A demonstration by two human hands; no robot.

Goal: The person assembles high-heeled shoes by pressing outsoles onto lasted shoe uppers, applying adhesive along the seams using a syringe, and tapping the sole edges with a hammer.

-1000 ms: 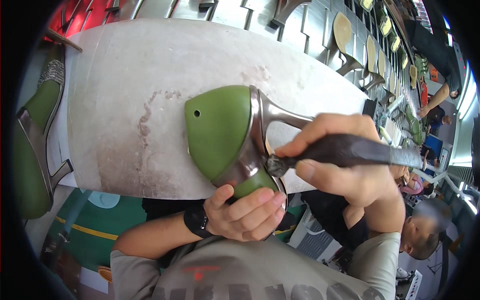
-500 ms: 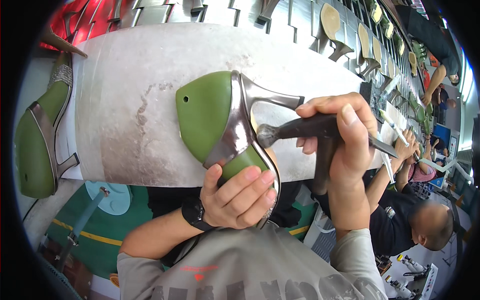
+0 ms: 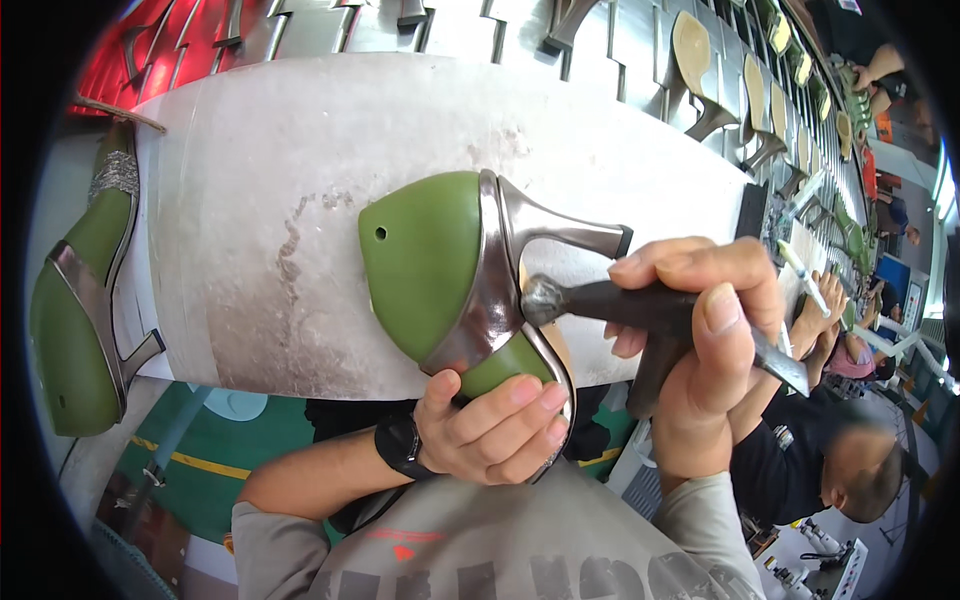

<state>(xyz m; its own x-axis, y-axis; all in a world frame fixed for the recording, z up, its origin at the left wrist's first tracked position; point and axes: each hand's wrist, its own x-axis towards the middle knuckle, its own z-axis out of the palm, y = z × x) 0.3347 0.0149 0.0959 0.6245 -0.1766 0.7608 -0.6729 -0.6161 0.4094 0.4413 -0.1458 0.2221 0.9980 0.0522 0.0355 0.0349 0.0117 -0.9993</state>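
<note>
A high-heeled shoe [image 3: 490,290] with a bronze metallic strap and heel sits on a green last [image 3: 425,260], lying on its side at the bench's near edge. My left hand [image 3: 495,430] is wrapped round its narrower end, where the fingers hide part of it. In my right hand [image 3: 725,330] is a dark hammer [image 3: 605,300], its handle pointing down between the fingers. The hammer's rounded face is at the sole edge beside the strap, below the heel; whether it touches cannot be made out.
A pale, stained bench surface [image 3: 250,130] lies under the shoe. Another green last with a bronze-strapped shoe [image 3: 85,290] stands at far left. Beyond the bench, a slatted metal conveyor [image 3: 470,30] carries heels and soles [image 3: 692,55]. A co-worker [image 3: 800,460] works close on the right.
The whole view has shifted, so bench, shoe and hands appear lower. The hammer face stays close to the same part of the sole edge, and both grips are unchanged.
</note>
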